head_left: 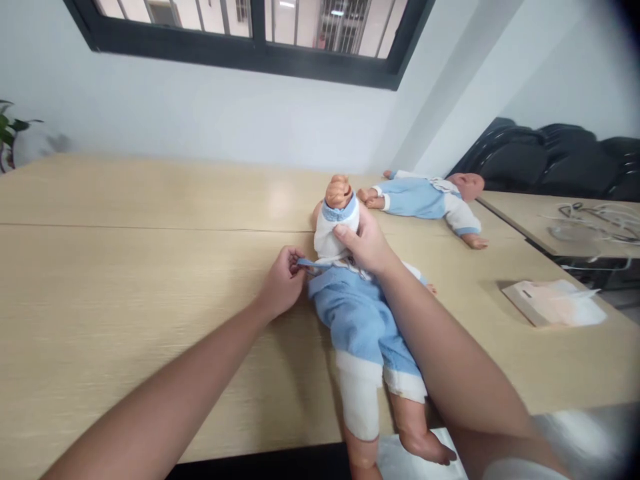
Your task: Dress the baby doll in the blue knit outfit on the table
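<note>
A baby doll [350,313] in a blue and white outfit lies on the table, its feet toward me. My right hand [369,243] is wrapped round the doll's raised arm [331,237], at the white sleeve below the blue cuff. The doll's fist [339,192] points up. At the doll's side, my left hand [286,280] pinches a blue strap [313,263] and draws it out sideways from the outfit. A white wrap [359,400] covers one of the doll's knees. The doll's head is hidden behind the raised arm and my right hand.
A second doll [420,197] in similar clothes lies at the back right of the table [150,287]. A tissue pack [555,301] sits on the right. Coiled tubing [600,220] rests on another table, with black chairs [545,160] behind. A plant [13,130] stands far left.
</note>
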